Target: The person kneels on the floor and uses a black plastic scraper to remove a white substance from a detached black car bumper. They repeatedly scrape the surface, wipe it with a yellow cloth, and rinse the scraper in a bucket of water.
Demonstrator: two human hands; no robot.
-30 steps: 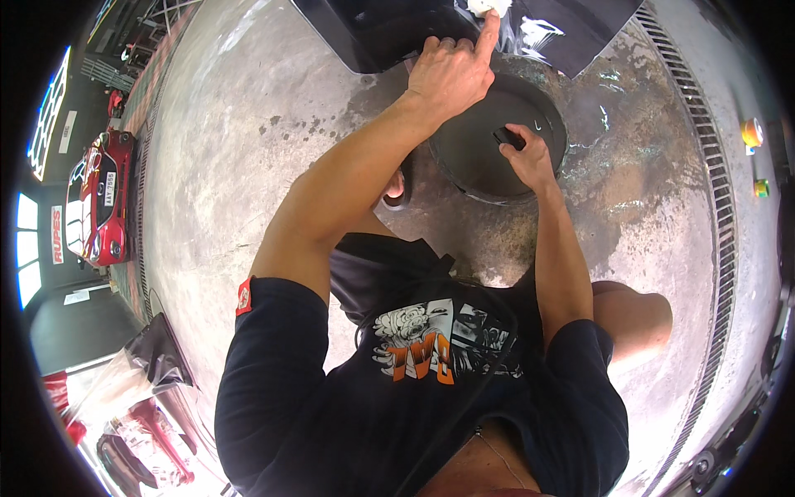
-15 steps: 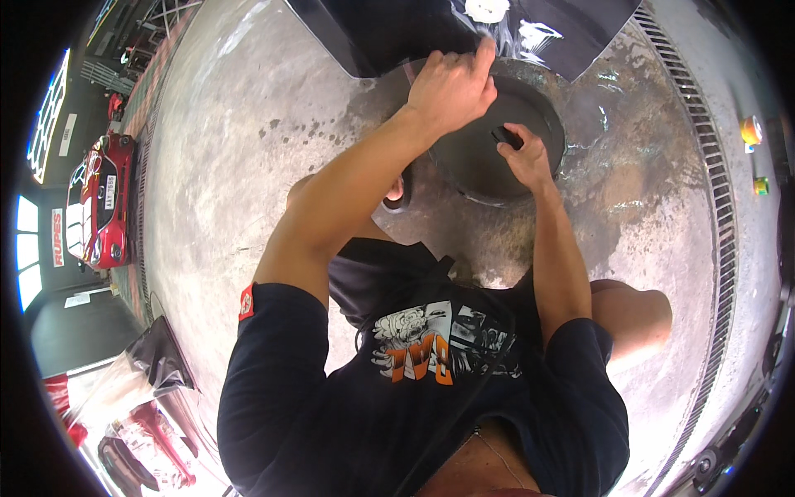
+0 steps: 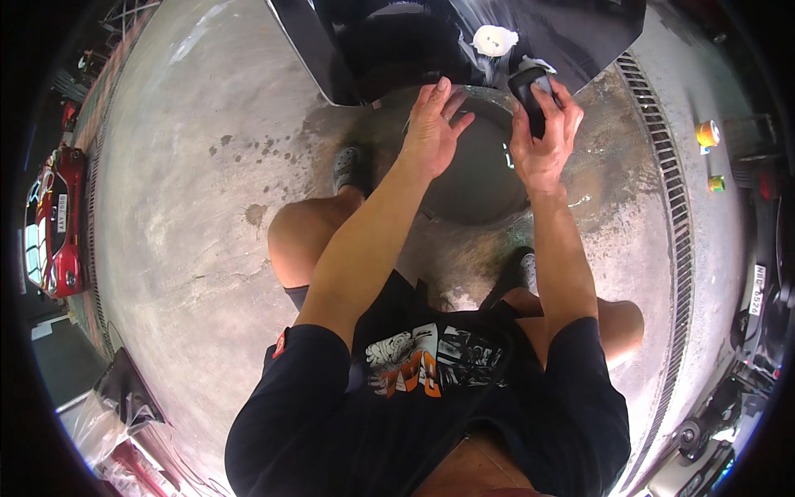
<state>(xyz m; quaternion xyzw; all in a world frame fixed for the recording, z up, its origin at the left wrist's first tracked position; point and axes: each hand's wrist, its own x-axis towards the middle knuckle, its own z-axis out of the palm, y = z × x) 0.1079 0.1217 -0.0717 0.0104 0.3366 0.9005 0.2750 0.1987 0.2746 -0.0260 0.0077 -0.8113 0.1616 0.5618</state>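
Note:
A glossy black car panel [image 3: 397, 50] spans the top of the view, with an irregular white patch [image 3: 494, 41] and pale wet smears on its surface. My right hand [image 3: 546, 137] grips a black sanding block [image 3: 530, 87] held up at the panel's lower right; whether it touches the panel I cannot tell. Below the panel's lower edge, my left hand [image 3: 435, 128] is raised with its fingers spread and holds nothing. Under both hands sits a round dark basin [image 3: 472, 211], partly covered by my left hand and the panel.
Wet stains mark the concrete floor [image 3: 199, 240]. A drain grate [image 3: 675, 199] runs down the right side, with an orange-and-white container [image 3: 707, 133] and a green one [image 3: 716, 183] beyond it. A red car [image 3: 62, 224] stands far left. My knees flank the basin.
My right hand has lifted the black block from over the basin up toward the panel. My left hand has dropped away from the panel, and its fingers have spread.

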